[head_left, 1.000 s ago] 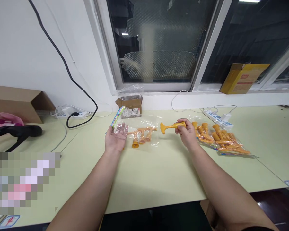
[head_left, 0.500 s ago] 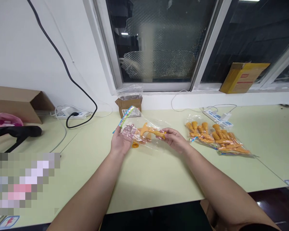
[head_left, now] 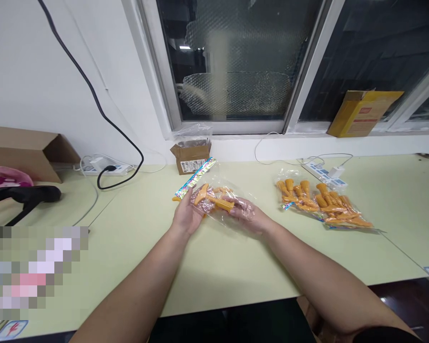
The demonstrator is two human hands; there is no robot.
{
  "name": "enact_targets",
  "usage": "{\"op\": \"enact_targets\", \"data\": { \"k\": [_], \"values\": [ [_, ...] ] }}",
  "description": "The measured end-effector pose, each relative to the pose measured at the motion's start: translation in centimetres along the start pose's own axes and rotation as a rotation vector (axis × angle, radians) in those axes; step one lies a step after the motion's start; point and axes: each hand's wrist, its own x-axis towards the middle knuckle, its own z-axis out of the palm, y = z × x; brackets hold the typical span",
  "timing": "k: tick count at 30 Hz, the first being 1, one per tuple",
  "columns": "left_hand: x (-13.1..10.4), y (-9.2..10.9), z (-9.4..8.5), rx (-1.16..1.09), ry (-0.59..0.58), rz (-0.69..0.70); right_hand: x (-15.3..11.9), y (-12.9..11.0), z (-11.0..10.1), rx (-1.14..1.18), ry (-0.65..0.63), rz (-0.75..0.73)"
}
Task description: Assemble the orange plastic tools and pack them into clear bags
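Observation:
My left hand [head_left: 186, 215] is closed on the lower left side of a clear plastic bag [head_left: 196, 178] with a bright patterned header strip. Inside it lies an orange plastic piece shaped like a toy hammer [head_left: 221, 204], with a ridged handle and a T-shaped head. My right hand [head_left: 249, 216] has its fingers at the handle end, and clear film lies over them; they appear to be in the bag. More orange parts show behind and under the bag, partly hidden by my left hand.
Filled bags of similar orange pieces [head_left: 325, 202] lie to the right, before a power strip [head_left: 323, 174]. A small cardboard box [head_left: 191, 159] stands behind my hands. Leftward are a black cable [head_left: 103, 114], a larger carton [head_left: 17, 147] and a black object [head_left: 28, 195].
The orange hammer-shaped piece has moved left, deeper into the bag, along with my right hand. The bag's header strip has shifted right and tilted flatter.

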Motion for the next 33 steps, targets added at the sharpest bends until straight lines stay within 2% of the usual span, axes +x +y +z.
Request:
{"op": "enact_targets", "data": {
  "k": [4, 7, 11, 18, 23, 28, 33],
  "values": [
    [0.0, -0.5, 0.1, -0.025, 0.005, 0.001, 0.0, 0.4, -0.1, -0.274, -0.054, -0.051],
    [0.0, -0.6, 0.2, -0.034, -0.017, -0.005, -0.1, 0.6, 0.1, -0.386, 0.016, -0.068],
    [0.2, -0.5, 0.2, -0.022, 0.002, -0.035, -0.2, 0.6, 0.6, -0.370, 0.114, -0.071],
    [0.5, -0.1, 0.1, -0.046, 0.099, 0.001, -0.4, -0.1, 0.8, -0.360, 0.121, -0.109],
    [0.4, -0.8, 0.4, -0.051, 0.067, -0.022, -0.5, 0.2, 1.1, -0.354, 0.150, -0.088],
    [0.4, -1.7, 0.2, -0.016, 0.047, -0.021, 0.1, 1.3, 1.1, -0.317, 0.211, -0.146],
    [0.3, -2.4, 0.1, -0.013, 0.038, -0.022, 0.5, 2.2, 0.7, -0.414, 0.216, -0.132]
  ]
}}
